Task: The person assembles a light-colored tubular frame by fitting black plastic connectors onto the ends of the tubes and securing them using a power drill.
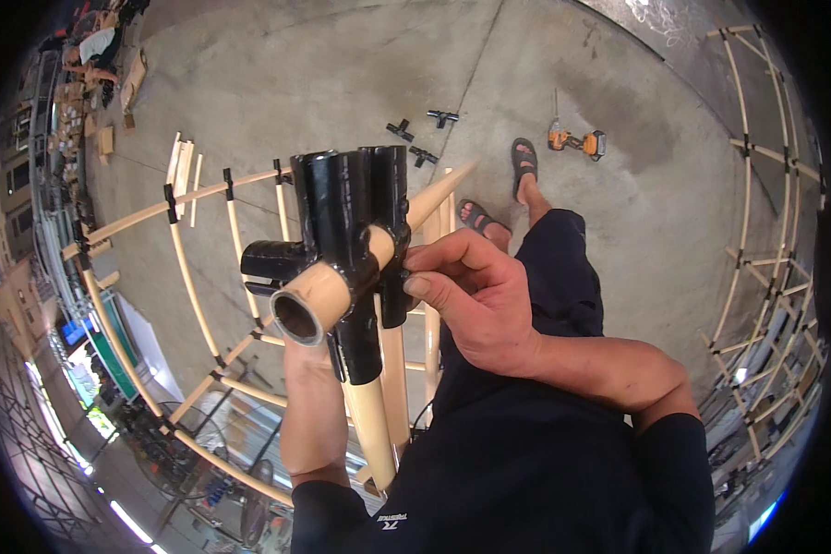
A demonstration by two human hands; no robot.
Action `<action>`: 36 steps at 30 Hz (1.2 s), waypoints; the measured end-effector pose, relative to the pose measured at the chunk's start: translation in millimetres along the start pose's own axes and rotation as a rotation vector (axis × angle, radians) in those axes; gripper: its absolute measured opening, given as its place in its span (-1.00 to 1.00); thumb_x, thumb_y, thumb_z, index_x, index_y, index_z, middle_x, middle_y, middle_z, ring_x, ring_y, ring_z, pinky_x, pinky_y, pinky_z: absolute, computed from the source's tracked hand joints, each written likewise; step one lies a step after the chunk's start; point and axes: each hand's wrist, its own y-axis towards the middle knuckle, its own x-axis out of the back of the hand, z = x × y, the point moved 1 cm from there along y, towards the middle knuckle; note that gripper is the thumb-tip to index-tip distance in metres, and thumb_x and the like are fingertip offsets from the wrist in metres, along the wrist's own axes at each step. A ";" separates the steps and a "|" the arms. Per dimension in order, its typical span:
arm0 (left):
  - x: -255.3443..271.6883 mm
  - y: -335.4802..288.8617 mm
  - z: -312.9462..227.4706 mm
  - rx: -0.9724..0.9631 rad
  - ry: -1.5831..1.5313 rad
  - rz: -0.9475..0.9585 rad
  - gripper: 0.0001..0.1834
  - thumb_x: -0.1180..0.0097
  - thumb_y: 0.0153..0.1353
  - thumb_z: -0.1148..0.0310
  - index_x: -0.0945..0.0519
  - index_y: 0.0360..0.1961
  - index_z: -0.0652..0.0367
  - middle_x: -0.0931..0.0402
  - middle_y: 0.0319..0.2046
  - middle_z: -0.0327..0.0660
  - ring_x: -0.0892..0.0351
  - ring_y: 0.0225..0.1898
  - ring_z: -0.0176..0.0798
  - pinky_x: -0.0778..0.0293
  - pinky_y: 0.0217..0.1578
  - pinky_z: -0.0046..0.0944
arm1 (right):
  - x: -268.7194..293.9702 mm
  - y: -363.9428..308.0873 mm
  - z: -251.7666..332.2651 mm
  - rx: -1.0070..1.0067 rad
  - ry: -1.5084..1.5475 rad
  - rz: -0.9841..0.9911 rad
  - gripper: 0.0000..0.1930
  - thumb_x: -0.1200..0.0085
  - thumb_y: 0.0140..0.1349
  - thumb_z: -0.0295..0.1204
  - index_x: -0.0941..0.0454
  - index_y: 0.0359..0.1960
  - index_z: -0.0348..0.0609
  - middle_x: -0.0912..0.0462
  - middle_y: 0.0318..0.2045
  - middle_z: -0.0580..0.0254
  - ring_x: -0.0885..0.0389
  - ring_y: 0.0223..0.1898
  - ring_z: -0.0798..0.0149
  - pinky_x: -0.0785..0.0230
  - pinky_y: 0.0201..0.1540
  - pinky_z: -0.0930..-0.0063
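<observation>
Close in front of me stands a black metal pipe joint (pixel 337 212) made of several clamped sockets. A short length of beige pipe (pixel 321 294) passes through it, its hollow end toward me. Another beige pipe (pixel 369 429) comes up into the joint's lower socket. My right hand (pixel 475 295) is closed in a pinch at the joint's right side, thumb against forefinger; whatever small part lies between the fingertips is hidden. Behind the joint, my left forearm (pixel 314 425) reaches up, and the pipe and black sockets cover the left hand's fingers.
Three loose black pipe joints (pixel 423 157) lie on the concrete floor ahead. An orange cordless drill (pixel 572 138) rests right of my sandaled feet. Beige pipe framework (pixel 185 286) with black joints surrounds me on the left, and another frame (pixel 766 240) stands right.
</observation>
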 end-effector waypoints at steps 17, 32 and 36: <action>-16.9 -8.4 11.1 -0.372 0.301 -0.190 -0.56 -0.29 0.24 0.45 -0.56 0.12 0.41 -0.66 -0.06 0.02 -0.72 -0.14 -0.16 -0.68 -0.15 -0.23 | 5.5 7.5 17.2 0.222 -0.494 0.044 -0.89 -0.18 0.30 -0.61 -0.60 -0.16 -0.34 -0.77 -0.32 0.17 -0.75 -0.31 0.42 -0.57 -0.24 0.59; -20.5 -24.7 16.4 -0.401 0.334 -0.229 -0.58 -0.27 0.26 0.46 -0.57 0.12 0.38 -0.67 -0.08 -0.02 -0.71 -0.14 -0.21 -0.65 -0.17 -0.26 | 6.1 7.0 12.0 0.239 -0.460 0.048 -0.88 -0.18 0.33 -0.59 -0.59 -0.14 -0.35 -0.76 -0.32 0.18 -0.73 -0.32 0.47 -0.56 -0.27 0.62; -14.1 -22.9 12.1 -0.441 0.388 -0.257 -0.59 -0.27 0.27 0.47 -0.57 0.12 0.38 -0.67 -0.09 -0.03 -0.70 -0.14 -0.22 -0.64 -0.17 -0.27 | 5.4 5.8 11.0 0.218 -0.440 0.036 -0.89 -0.17 0.34 -0.60 -0.58 -0.14 -0.35 -0.76 -0.30 0.16 -0.72 -0.32 0.48 -0.57 -0.27 0.62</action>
